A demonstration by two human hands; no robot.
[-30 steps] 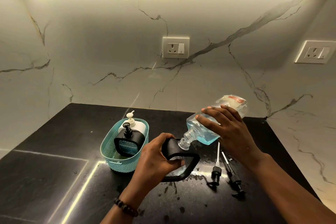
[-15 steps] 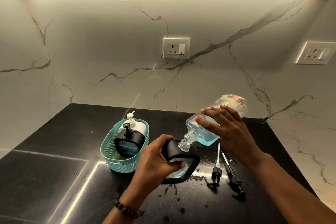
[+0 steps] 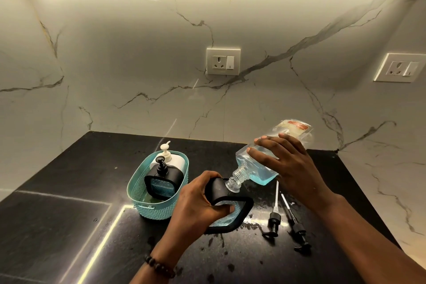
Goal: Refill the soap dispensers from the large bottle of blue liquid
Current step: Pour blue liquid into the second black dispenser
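**Blue liquid going into a dispenser**

At centre frame, the right hand (image 3: 297, 168) is gripping the tilted bottle (image 3: 260, 168), its neck meeting the dispenser (image 3: 228, 205) that the left hand (image 3: 198, 205) is clasping on the counter (image 3: 69, 191). The bottle's red label is unreadable. A basket (image 3: 147, 193) is sitting left; two pumps (image 3: 285, 223) are lying lower right.

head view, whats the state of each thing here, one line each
large bottle: uncapped, tipped, neck at the dispenser's opening, partly full of blue liquid
black dispenser: pump off, tilted, some blue inside
right hand: grips the bottle
left hand: grips the black dispenser
two black pumps: removed, lying on the counter
teal basket: upright, holds two dispensers with pumps on
counter: wet patches near the pumps
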